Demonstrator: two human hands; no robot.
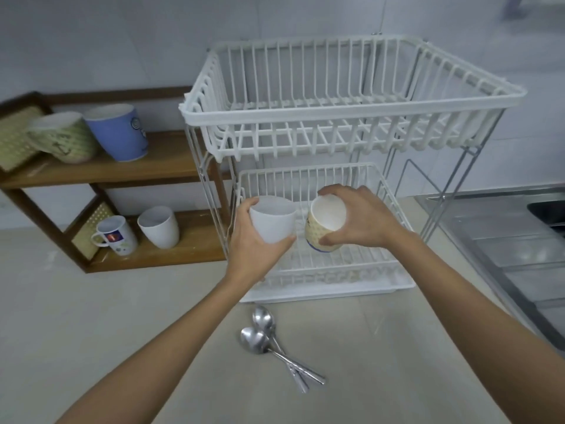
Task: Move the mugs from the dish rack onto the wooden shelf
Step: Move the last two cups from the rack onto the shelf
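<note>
My left hand (pixel 255 252) grips a plain white mug (pixel 272 220) at the front left of the lower tier of the white two-tier dish rack (pixel 351 102). My right hand (pixel 360 220) holds a cream patterned mug (pixel 324 226), tilted with its mouth toward me, over the same lower tier. The upper tier holds nothing. To the left stands the wooden shelf (pixel 171 160). Its top board carries a green patterned mug (pixel 62 137) and a blue mug (pixel 117 131). On its lower board are a white mug with a red print (pixel 114 235) and a plain white mug (pixel 159 226).
Two metal spoons (pixel 269 338) lie crossed on the beige counter in front of the rack. A steel sink drainboard (pixel 516 249) runs along the right. A white drip tray (pixel 330 293) sits under the rack. A tiled wall is behind.
</note>
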